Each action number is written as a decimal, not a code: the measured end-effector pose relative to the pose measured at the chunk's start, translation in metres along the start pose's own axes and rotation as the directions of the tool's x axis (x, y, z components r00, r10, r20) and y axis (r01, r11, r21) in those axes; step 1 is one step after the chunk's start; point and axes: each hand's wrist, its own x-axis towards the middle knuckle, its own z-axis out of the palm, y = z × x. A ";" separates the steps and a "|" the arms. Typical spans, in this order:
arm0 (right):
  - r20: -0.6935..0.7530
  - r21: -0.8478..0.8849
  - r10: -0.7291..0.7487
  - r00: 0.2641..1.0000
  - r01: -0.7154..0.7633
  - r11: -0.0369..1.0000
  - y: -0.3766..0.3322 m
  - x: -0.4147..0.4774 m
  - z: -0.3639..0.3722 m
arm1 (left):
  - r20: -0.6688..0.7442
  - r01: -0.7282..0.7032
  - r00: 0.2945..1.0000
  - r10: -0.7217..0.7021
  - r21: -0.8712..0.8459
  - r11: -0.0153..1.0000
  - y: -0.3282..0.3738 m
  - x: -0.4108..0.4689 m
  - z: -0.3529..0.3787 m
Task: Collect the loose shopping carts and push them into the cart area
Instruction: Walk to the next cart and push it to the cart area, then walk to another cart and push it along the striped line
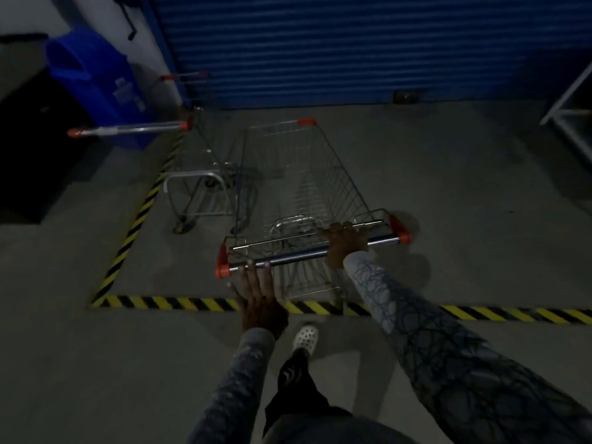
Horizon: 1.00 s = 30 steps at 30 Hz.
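Cart (304, 187) is sitting mostly past the tape (192, 304), rear end right at it; parked carts (205, 174) also inside the tape. Right hand (344, 245) is gripping the handle (301, 254) for steering; left hand (261, 296) is touching it flat-fingered, probably only nudging.

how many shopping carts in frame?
3. The pushed cart is in the centre, gripped by the right hand; a second cart stands left of it; a third cart is behind, only its handle showing. More may be hidden.

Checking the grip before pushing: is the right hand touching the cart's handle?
Touching. The head view shows the right hand curled around the cart's handle.
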 end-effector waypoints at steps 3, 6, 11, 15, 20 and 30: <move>-0.101 0.073 0.100 0.990 -0.093 0.993 -0.001 0.052 -0.018 | -0.049 0.019 0.999 -0.022 -0.056 0.998 0.007 0.085 -0.008; -0.179 0.169 0.190 0.965 -0.160 0.973 -0.004 0.085 -0.035 | -0.137 -0.086 0.988 0.074 -0.078 0.993 0.020 0.175 -0.035; -0.228 0.434 0.350 0.908 -0.227 0.872 0.030 0.099 -0.039 | -0.067 -0.317 0.948 0.310 -0.132 0.939 0.081 0.296 -0.070; -0.005 0.669 0.640 0.768 -0.473 0.573 0.076 0.060 -0.001 | 0.020 -0.475 0.869 0.494 -0.242 0.846 0.169 0.323 -0.080; 0.201 0.901 0.855 0.478 -0.434 0.031 0.123 -0.031 0.024 | 0.035 -0.638 0.670 0.741 -0.483 0.600 0.274 0.247 -0.073; 0.358 0.905 0.892 -0.275 0.337 -0.259 0.074 -0.321 0.039 | -0.131 -0.598 -0.227 0.965 -0.763 -0.244 0.312 -0.041 -0.121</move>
